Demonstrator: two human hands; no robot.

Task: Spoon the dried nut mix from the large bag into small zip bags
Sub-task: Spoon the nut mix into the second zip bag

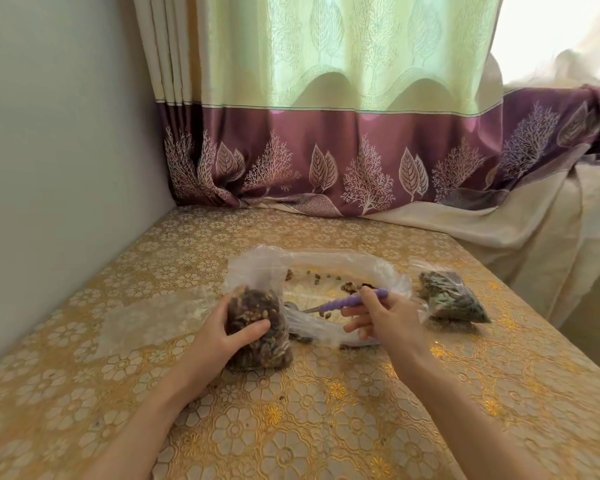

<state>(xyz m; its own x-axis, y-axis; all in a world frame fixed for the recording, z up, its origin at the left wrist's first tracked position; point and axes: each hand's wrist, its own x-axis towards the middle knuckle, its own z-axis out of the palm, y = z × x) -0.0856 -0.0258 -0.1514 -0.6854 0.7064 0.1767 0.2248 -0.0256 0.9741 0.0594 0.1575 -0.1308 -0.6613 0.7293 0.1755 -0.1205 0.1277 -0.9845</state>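
A large clear bag lies open on the table with only a few nuts scattered inside. My left hand grips a small zip bag full of dark nut mix, standing upright at the large bag's left end. My right hand holds a spoon by its purple handle. The metal bowl of the spoon points left, toward the small bag, over the large bag's near edge. A second filled small bag lies on its side to the right.
Flat empty zip bags lie on the gold floral tablecloth to the left. A wall bounds the table on the left, and a purple-and-green curtain hangs along the back. The table's right edge drops off beyond the filled bag.
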